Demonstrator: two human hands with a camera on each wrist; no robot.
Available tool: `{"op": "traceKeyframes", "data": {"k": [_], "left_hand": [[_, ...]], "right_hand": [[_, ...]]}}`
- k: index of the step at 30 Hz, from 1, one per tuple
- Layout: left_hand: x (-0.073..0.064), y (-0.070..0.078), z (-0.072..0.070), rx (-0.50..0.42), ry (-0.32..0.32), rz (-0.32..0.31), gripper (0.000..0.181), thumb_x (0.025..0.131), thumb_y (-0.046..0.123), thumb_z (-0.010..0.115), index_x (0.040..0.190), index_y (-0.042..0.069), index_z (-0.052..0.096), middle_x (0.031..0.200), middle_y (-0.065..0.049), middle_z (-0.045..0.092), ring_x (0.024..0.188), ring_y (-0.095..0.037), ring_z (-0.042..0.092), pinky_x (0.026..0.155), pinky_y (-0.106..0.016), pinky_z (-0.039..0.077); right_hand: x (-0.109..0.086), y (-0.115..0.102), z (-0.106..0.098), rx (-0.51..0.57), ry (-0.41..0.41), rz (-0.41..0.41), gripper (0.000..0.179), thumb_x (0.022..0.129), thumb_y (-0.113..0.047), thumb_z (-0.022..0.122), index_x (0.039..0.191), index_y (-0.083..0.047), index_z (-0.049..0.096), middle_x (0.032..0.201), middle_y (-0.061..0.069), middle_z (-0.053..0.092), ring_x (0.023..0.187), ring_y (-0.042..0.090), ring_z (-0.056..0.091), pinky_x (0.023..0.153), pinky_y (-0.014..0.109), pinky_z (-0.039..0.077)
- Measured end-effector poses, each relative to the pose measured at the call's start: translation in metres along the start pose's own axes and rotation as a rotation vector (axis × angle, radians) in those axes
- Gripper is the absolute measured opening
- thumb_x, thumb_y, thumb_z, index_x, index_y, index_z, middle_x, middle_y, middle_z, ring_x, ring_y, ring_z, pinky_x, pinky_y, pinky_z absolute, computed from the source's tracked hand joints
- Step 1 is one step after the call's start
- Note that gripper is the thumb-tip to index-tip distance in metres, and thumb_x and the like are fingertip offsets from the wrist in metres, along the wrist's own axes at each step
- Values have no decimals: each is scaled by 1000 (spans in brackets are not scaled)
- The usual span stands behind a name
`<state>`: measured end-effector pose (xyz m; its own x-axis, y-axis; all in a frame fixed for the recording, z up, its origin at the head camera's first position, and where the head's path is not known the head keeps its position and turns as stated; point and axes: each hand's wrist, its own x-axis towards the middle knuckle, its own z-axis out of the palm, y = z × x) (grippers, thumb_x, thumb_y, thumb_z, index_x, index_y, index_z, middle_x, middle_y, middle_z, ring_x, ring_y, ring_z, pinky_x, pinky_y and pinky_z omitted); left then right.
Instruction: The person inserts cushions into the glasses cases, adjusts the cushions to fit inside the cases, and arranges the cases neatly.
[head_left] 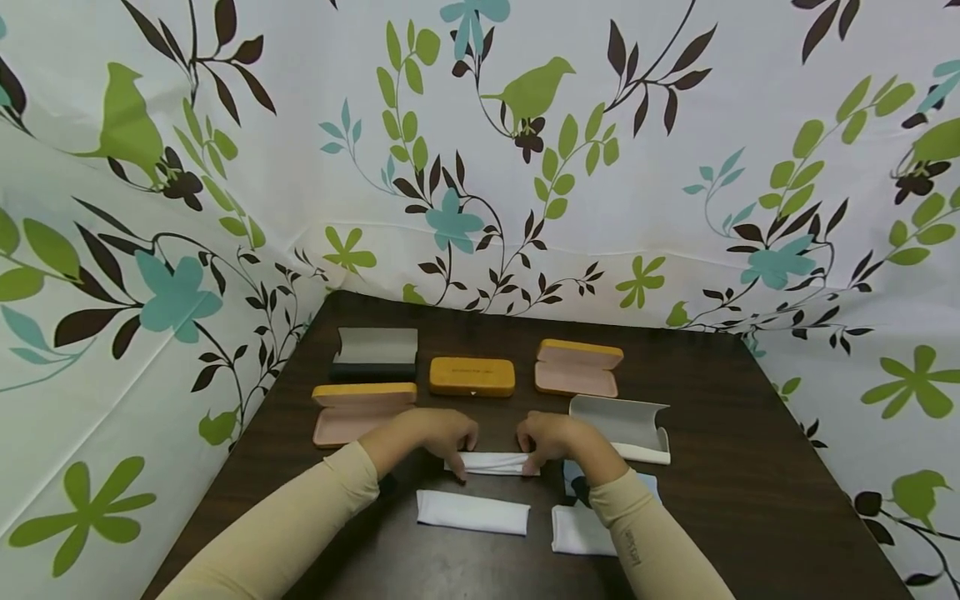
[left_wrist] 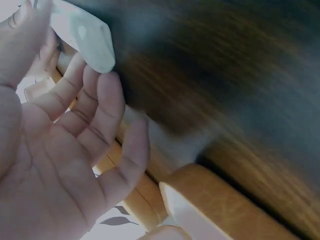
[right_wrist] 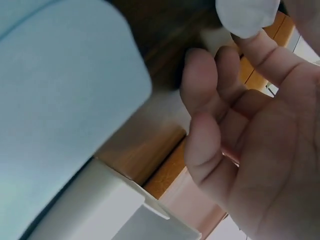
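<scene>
A person in beige sleeves [head_left: 288, 525] leans both arms in from the bottom edge of the head view, over a dark brown desk [head_left: 750, 467]; a little below the centre of the frame I see a folded white cloth [head_left: 491, 463] stretched crosswise between the hands; the left hand [head_left: 450, 429] pinches its left end and the right hand [head_left: 551, 435] pinches its right end; in the wrist views the cloth sits at the top, upper left for the left hand, upper right for the right, the remaining fingers loosely bent; whether it touches the desk I cannot tell.

Just below it in the frame lies a second white cloth [head_left: 472, 512], folded to a strip; a third white cloth [head_left: 581, 531] lies at lower right, partly covered by the right forearm; a light blue thing [head_left: 649, 483] shows beside that forearm, too hidden for me to name.

Higher up, at left, is an open yellow case [head_left: 337, 427] lined in pink, and above it an open dark case [head_left: 377, 344], grey inside; at centre, a closed yellow case [head_left: 472, 377]; to its right, a second open yellow case [head_left: 577, 381], and below that an open white case [head_left: 622, 425] near the right hand; behind everything hangs a printed sheet [head_left: 510, 200] of leaves and birds.
</scene>
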<state>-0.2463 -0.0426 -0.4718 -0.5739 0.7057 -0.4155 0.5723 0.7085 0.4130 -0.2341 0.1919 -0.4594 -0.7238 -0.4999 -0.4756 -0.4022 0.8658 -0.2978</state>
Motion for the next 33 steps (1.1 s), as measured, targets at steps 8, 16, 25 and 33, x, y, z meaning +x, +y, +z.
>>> {"op": "traceKeyframes", "data": {"k": [8, 16, 25, 33], "left_hand": [[1, 1, 2, 41, 62, -21, 28, 84, 31, 85, 84, 17, 61, 76, 8, 54, 68, -7, 48, 63, -25, 42], [0, 2, 3, 104, 36, -18, 35, 82, 30, 87, 69, 20, 56, 66, 10, 48, 62, -6, 44, 57, -23, 36], [-7, -17, -9, -98, -19, 83, 34, 88, 19, 81, 70, 19, 53, 69, 10, 49, 65, -6, 45, 62, -23, 38], [-11, -22, -11, -487, -40, 68, 20, 88, 2, 78, 83, 8, 60, 73, -1, 63, 67, -8, 56, 62, -25, 47]], "right_hand": [[4, 1, 4, -28, 62, -18, 27, 82, -17, 86, 68, -13, 63, 65, -7, 52, 60, 9, 46, 56, 25, 38], [1, -1, 6, -27, 13, -10, 31, 83, -15, 85, 64, -15, 60, 63, -7, 49, 59, 8, 44, 54, 25, 35], [-1, 13, -5, 119, 11, -236, 29, 82, -8, 82, 69, -13, 57, 67, -11, 49, 63, 4, 44, 59, 22, 36], [2, 22, -10, 368, -60, -206, 13, 88, 2, 75, 88, -5, 65, 71, -2, 64, 62, 11, 63, 58, 26, 52]]}}
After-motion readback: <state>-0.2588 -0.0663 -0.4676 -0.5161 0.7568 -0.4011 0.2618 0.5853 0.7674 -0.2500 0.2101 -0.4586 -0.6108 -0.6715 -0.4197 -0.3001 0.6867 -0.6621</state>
